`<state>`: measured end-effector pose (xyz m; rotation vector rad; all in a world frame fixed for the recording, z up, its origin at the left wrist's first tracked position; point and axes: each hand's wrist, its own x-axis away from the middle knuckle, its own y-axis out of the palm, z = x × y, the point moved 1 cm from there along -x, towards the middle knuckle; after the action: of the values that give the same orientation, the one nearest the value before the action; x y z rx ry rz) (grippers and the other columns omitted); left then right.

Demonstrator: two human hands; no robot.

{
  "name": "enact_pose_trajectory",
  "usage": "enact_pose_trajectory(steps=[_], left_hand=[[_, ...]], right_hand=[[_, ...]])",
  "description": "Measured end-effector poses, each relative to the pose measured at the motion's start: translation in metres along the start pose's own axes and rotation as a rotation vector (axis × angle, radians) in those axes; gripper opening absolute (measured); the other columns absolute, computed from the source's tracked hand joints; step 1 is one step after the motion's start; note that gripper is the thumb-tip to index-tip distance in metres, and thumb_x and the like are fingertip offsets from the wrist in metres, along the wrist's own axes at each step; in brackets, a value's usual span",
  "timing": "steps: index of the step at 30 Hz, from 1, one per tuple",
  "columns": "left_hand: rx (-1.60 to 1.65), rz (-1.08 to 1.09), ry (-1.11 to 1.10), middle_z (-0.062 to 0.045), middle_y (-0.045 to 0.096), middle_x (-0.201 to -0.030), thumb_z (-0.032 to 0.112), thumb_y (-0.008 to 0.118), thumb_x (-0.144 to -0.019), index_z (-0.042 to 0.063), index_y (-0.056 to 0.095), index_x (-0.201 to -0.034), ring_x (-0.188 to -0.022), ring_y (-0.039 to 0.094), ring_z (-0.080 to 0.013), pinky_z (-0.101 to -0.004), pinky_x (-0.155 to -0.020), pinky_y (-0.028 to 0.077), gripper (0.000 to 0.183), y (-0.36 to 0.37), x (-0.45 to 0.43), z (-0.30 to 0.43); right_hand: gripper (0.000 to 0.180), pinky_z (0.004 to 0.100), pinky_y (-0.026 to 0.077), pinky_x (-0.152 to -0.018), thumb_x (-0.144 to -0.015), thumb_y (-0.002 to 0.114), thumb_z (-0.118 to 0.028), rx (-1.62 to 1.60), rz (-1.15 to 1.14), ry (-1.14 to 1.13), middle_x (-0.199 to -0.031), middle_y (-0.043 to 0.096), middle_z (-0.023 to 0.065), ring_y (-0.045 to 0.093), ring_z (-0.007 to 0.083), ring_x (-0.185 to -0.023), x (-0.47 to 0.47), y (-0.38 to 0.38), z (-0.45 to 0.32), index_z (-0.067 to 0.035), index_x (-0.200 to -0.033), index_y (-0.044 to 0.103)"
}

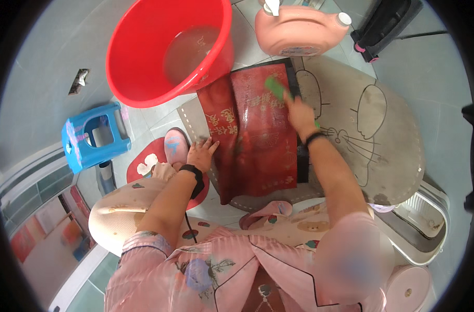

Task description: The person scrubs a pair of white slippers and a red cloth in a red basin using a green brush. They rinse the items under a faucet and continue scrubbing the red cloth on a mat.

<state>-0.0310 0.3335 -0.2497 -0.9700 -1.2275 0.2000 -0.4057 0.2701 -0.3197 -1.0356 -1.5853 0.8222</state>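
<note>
A wet red plastic sheet or bag with gold print and writing lies folded on a grey cartoon-patterned floor mat. A dark flat piece shows along its right edge. My right hand grips a green brush or scrubber over the upper right of the red sheet; the tool is blurred and its underside is hidden. My left hand lies with fingers apart at the sheet's left edge, on the mat's border, and holds nothing.
A red plastic tub with murky water stands at the upper left. A pink jug is beyond the sheet. At left is a blue step stool; at lower right, a white plastic basin. Pink slippers flank the mat's near side.
</note>
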Motion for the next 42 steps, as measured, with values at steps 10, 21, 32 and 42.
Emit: enact_pose_trajectory(steps=[10, 21, 32, 42], left_hand=[[-0.027, 0.439, 0.411, -0.013, 0.039, -0.152, 0.009, 0.052, -0.086, 0.011, 0.051, -0.138, -0.140, 0.038, -0.0291, -0.0451, -0.114, 0.031, 0.052, -0.052, -0.022, 0.044], [-0.040, 0.287, 0.293, -0.009, 0.033, -0.156, 0.014, 0.053, -0.086, 0.012, 0.062, -0.128, -0.145, 0.029, -0.0265, -0.0481, -0.119, 0.022, 0.043, -0.046, -0.024, 0.043], [-0.096, 0.238, 0.204, -0.009, 0.038, -0.153, 0.015, 0.053, -0.085, 0.009, 0.061, -0.127, -0.140, 0.035, -0.0281, -0.0442, -0.118, 0.024, 0.044, -0.028, -0.034, 0.039], [-0.251, 0.096, 0.370, -0.015, 0.030, -0.156, 0.022, 0.069, -0.079, 0.010, 0.049, -0.140, -0.127, 0.044, -0.0265, -0.0402, -0.109, 0.035, 0.065, -0.063, -0.096, 0.011]], right_hand=[[0.059, 0.0464, 0.056, -0.071, -0.095, 0.043, -0.014, 0.103, -0.393, -0.470, -0.111, 0.062, 0.0173, 0.069, 0.0339, -0.091, 0.131, 0.025, -0.020, -0.036, -0.149, 0.034], [0.058, 0.0523, 0.054, -0.072, -0.090, 0.048, -0.007, -0.077, -0.047, -0.278, -0.110, 0.063, 0.0218, 0.067, 0.0395, -0.084, 0.048, 0.037, -0.107, -0.025, -0.145, 0.041], [0.044, 0.0499, 0.055, -0.072, -0.099, 0.039, -0.011, -0.168, 0.070, 0.188, -0.105, 0.062, 0.0227, 0.067, 0.0389, -0.089, -0.030, 0.005, -0.050, -0.018, -0.142, 0.044], [0.063, 0.0465, 0.055, -0.060, -0.091, 0.047, -0.006, -0.061, 0.067, 0.156, -0.102, 0.062, 0.0172, 0.067, 0.0339, -0.075, 0.009, 0.024, 0.001, -0.032, -0.147, 0.038]])
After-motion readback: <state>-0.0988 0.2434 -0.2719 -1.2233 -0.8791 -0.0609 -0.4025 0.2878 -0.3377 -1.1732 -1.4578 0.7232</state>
